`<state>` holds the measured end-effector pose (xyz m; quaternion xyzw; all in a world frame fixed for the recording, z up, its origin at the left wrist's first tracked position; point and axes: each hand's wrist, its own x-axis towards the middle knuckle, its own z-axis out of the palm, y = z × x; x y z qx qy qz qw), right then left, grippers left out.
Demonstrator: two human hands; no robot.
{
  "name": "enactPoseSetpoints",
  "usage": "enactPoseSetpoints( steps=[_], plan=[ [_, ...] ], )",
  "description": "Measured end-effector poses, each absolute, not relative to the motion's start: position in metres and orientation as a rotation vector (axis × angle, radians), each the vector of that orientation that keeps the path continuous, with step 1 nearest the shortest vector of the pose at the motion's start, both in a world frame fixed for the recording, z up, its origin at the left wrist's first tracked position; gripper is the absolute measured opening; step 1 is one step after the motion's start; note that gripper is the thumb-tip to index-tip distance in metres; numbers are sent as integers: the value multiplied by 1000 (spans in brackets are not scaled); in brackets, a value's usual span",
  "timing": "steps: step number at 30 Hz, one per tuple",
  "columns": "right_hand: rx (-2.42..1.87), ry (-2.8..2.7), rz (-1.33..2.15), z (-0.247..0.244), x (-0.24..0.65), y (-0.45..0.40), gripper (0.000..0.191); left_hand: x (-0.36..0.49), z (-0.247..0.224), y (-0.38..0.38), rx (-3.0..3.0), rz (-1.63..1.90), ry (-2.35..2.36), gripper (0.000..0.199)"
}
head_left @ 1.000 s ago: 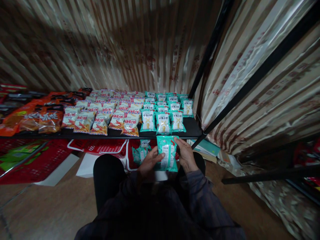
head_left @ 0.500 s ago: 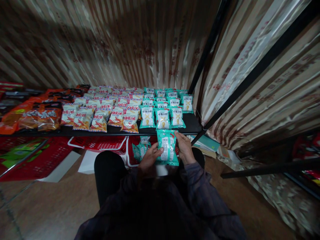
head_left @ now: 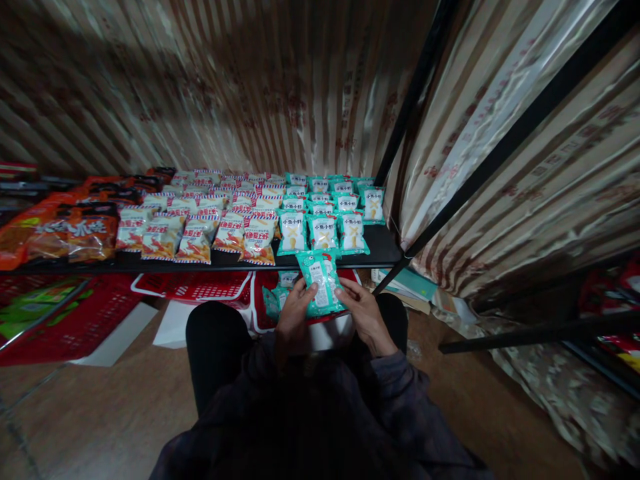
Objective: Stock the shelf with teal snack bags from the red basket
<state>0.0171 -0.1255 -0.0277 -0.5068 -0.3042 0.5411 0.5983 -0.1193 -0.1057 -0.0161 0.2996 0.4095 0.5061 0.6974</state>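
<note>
Teal pkt [head_left: 323, 283] is pinched btwn L fingers [head_left: 311, 293] & R fingers [head_left: 345, 297]; prob. light, slick, crushable; best held at side edges.

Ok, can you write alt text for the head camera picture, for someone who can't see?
A person's left hand and right hand hold a teal snack packet before a black shelf of teal packets, white packets and orange packets. Red plastic baskets sit below.
</note>
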Motion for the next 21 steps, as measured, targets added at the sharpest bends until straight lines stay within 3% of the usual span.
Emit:
enactPoseSetpoints(
  steps=[9, 16, 21],
  plan=[
    [-1267, -908, 995, -43, 15, -130, 40, -115, -16, -107, 638, 1167, 874, 59],
    [-1491, -1612, 95, -36, 13, -137, 42, -113, -19, -105, 686, 1147, 907, 63],
    [-1419, -1791, -16, -36, 12, -138, 50, -116, -16, -106, 751, 1166, 871, 58]
  ],
)
